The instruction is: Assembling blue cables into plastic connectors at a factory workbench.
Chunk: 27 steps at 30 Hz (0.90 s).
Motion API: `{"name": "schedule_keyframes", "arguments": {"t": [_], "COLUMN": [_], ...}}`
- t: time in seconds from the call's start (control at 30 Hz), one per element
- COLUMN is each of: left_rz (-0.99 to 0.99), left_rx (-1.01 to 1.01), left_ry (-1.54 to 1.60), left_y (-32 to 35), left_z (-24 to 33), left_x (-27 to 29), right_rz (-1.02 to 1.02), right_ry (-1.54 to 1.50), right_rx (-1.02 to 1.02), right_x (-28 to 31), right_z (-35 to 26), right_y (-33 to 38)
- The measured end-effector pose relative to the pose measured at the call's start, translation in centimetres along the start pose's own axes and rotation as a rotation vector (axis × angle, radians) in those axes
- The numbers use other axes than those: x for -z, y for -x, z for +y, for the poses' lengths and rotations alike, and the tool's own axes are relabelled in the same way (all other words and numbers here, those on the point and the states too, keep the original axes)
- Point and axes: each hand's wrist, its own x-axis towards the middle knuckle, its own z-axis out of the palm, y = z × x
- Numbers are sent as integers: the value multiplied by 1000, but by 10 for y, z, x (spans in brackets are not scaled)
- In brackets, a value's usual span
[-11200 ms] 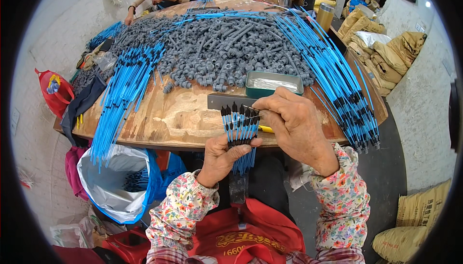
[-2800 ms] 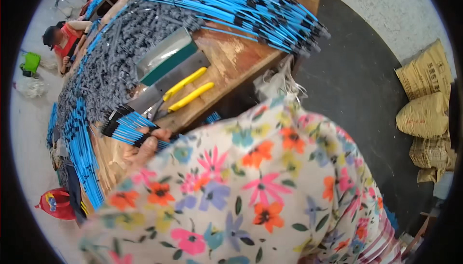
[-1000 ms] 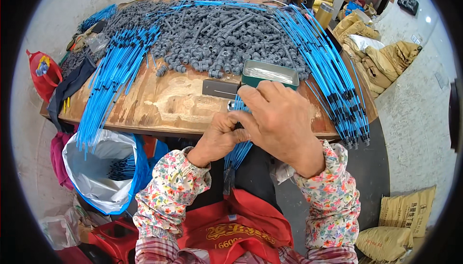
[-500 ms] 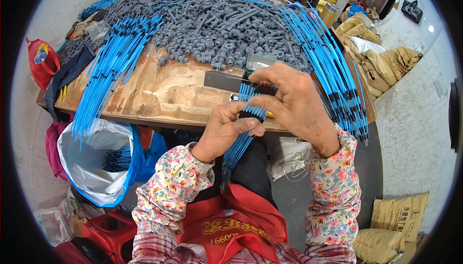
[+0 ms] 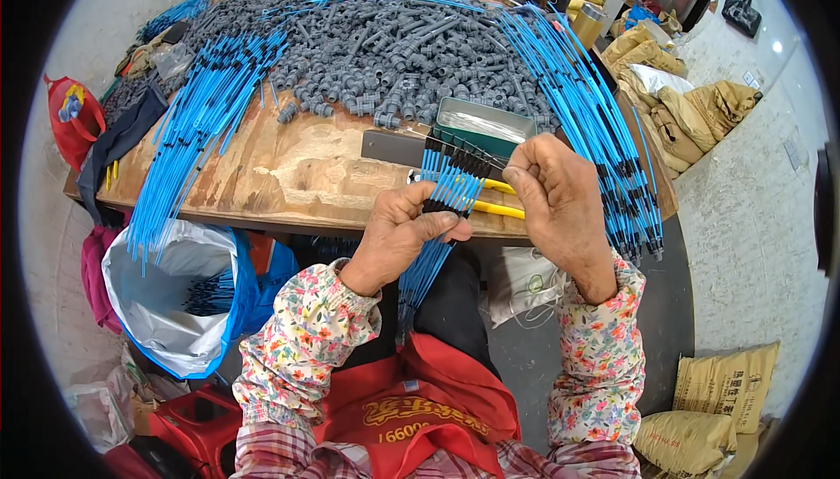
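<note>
Holding blue rods [image 5: 459, 188] at the near edge of the worktop [image 5: 302, 177], the left hand [image 5: 407, 230] keeps its grip wrapped round them; the right hand [image 5: 553, 195] pinches a thin wire [image 5: 490, 158] by their black tips.

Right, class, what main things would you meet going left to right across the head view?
Red bag, left-hand pile of blue strands, left hand with a blue-and-black bundle, right hand, tan sacks at far right.
</note>
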Motion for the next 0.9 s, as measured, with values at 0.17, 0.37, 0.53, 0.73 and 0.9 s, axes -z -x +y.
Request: {"name": "schedule_keyframes", "arguments": {"t": [0.17,0.37,0.53,0.73,0.9], "left_rz": [5,-3,-17,-50,93], "left_rx": [-6,-14,-103,-127,-272], "left_ry": [1,-27,-17,-16,-29], "left_y": [1,-1,0,1,19], "left_z": [0,2,-5,-7,-18], "left_x": [0,0,0,1,-7], "right_rz": [-5,43,56,-79,-106], "right_ry": [-3,120,269,256,45], "right_rx": [-31,180,190,229,199], "right_x": [1,9,-21,-37,-27], "right_z": [0,-10,-25,-8,-1], "right_y": [4,-7,-24,-35,-47]}}
